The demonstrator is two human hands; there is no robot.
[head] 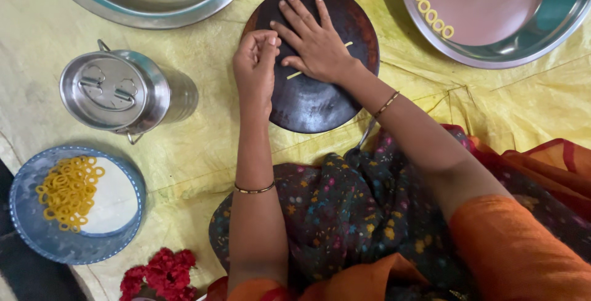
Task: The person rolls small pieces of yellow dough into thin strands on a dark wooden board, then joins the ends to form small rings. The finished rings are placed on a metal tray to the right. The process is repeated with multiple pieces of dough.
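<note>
Head view: right hand flat, fingers spread, pressing thin yellow dough strand on round dark wooden board; left hand curled (contents unclear) beside it, on board.

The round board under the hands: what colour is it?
Dark brown, almost black round board, seen in the head view.

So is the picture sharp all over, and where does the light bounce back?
Head view: soft, even light, sharp nearly throughout, with no motion blur on either hand; mild glare on the lidded steel pot and on the steel bowl rims; the right hand throws only a faint shadow on the dark round board.
</note>
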